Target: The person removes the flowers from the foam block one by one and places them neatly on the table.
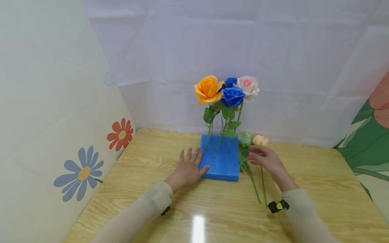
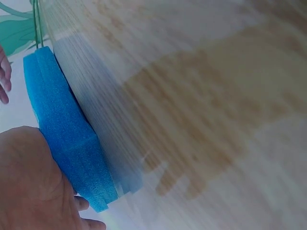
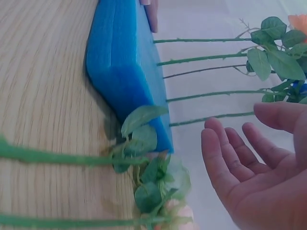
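Observation:
My left hand (image 1: 188,168) rests with spread fingers at the left edge of a blue foam block (image 1: 220,167), thumb and fingertips touching it. Several artificial roses stand in the block: an orange rose (image 1: 208,89), a blue rose (image 1: 233,97) with another blue bloom behind, and a pale pink rose (image 1: 247,86). Right of the block lie a pale green flower (image 1: 244,138) and a peach flower (image 1: 260,140), stems toward me. Over these hovers my right hand (image 1: 268,162); in the right wrist view its fingers (image 3: 225,163) are loosely bent and hold nothing.
The block stands on a wood-grain table (image 1: 146,162), near its back edge. Behind hangs a white cloth (image 1: 182,44). Flower-printed panels (image 1: 60,118) flank the table. Small holes show in the block's top.

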{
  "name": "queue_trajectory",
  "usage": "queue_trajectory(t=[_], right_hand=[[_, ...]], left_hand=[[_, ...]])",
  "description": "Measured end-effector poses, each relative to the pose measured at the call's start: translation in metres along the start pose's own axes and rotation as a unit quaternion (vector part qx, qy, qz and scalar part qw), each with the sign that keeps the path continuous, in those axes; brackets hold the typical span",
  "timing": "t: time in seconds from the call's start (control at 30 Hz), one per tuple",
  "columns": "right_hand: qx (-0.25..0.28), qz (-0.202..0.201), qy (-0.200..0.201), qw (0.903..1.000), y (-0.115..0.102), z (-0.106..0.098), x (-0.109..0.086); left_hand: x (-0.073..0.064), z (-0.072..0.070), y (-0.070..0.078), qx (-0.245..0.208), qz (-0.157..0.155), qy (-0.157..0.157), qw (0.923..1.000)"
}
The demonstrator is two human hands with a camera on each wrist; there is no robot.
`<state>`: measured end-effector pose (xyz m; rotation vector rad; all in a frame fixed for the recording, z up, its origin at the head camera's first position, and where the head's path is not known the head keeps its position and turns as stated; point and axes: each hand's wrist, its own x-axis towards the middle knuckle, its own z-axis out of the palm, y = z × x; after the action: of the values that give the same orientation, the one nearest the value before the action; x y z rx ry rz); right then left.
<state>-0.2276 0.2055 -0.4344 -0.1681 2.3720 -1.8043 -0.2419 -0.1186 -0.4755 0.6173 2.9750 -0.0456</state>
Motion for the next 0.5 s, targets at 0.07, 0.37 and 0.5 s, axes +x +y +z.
queue_trajectory(t=[0.07, 0.37, 0.5], right_hand=[[0.008, -0.012, 0.003, 0.9999, 0.0, 0.004, 0.002], [0.025, -0.033, 0.024, 0.9989, -0.003, 0.024, 0.01], [0.043, -0.046, 0.033, 0.9974, -0.004, 0.033, 0.016]], left_hand=[[0.0, 0.0, 0.0, 0.0, 0.001, -0.001, 1.0], [0.003, 0.006, -0.002, 0.007, 0.0, 0.003, 1.0], [0.003, 0.006, -0.002, 0.005, -0.001, 0.004, 1.0]])
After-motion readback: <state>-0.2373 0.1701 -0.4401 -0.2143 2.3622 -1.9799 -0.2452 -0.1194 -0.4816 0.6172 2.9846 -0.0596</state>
